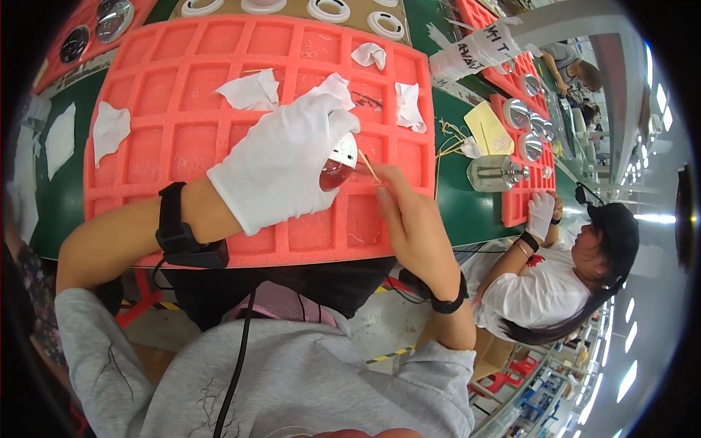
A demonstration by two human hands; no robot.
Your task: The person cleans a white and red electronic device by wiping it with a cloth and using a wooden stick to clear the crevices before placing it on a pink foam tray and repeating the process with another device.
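Observation:
My left hand (281, 159), in a white glove, is closed around a small round part (337, 174) with a white rim and a shiny, reddish-looking bowl. It holds the part tilted above a red foam tray (201, 82) with square compartments. My bare right hand (418, 230) pinches a thin wooden stick (369, 166) between thumb and fingers. The stick's upper end is close to the part's white rim; whether it touches, I cannot tell. Crumpled white cloths (252, 91) lie on the tray around my left hand, and another cloth (410, 106) rests near its right edge.
Right of the tray, a glass pump bottle (491, 174), a yellow pad (488, 128) and loose sticks (451, 139) sit on the green table (460, 212). White rings (328, 10) line the far side. A co-worker (548, 285) sits at right beside another red tray holding shiny reflector cups (517, 114).

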